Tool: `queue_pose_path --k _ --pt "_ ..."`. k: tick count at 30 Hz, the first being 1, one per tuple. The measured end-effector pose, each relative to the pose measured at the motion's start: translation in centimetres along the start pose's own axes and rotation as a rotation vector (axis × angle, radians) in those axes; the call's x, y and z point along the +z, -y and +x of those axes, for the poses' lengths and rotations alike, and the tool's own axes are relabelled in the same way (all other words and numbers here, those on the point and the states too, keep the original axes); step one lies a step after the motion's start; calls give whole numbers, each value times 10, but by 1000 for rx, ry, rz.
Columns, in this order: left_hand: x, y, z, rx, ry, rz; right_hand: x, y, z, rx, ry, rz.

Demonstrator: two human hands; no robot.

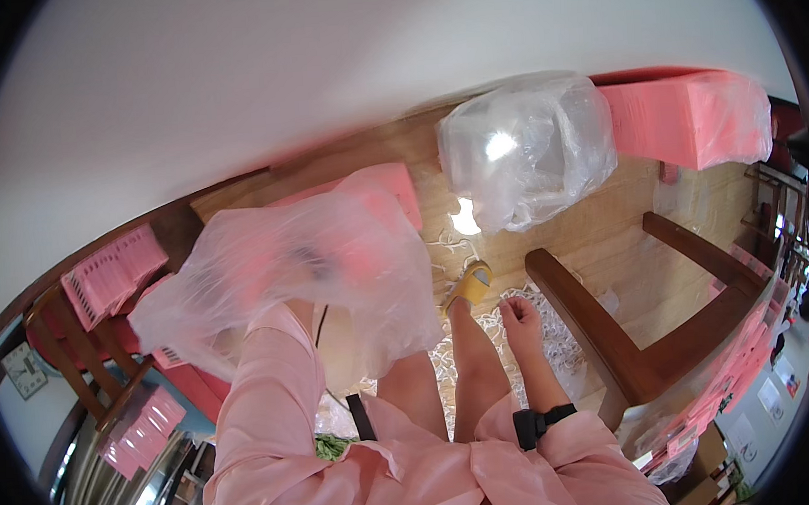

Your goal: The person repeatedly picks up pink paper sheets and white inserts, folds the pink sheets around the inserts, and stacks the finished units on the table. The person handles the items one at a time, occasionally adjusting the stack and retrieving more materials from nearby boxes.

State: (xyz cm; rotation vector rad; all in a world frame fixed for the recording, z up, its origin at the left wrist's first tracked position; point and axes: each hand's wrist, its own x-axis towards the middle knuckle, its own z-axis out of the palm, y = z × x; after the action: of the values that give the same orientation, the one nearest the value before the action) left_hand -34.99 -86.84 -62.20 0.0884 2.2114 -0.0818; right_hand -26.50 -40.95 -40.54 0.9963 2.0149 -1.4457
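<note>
My left arm (277, 360), in a pink sleeve, reaches into a large translucent plastic bag (361, 296). The film covers my left hand, so its fingers cannot be made out. Pink shapes show through the bag, and a pink box (404, 193) sticks out behind it. Lower down on the right, my right hand (522, 321) hangs beside my knee with its fingers curled together and nothing visible in them. A black band with a small device (531, 427) is around that forearm.
A clear plastic-wrapped bundle (527, 155) and a wrapped pink stack (690, 119) stand by the wall. A brown wooden frame (601, 334) is at my right. White scraps (556, 345) litter the floor near my yellow slipper (470, 286). Pink baskets (117, 272) are at left.
</note>
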Motion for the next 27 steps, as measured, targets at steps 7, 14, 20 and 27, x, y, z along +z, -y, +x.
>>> queue_pose_path --k 7,14,20,27 --pt "9 20 18 10 -30 93 -27 -80 38 131 -98 128" --pt "3 36 9 14 -45 152 -5 -86 43 212 -27 121" --pt "2 46 11 28 -74 178 85 -133 98 557 124 212" --pt "2 62 6 64 -104 230 246 -242 166 884 288 669"
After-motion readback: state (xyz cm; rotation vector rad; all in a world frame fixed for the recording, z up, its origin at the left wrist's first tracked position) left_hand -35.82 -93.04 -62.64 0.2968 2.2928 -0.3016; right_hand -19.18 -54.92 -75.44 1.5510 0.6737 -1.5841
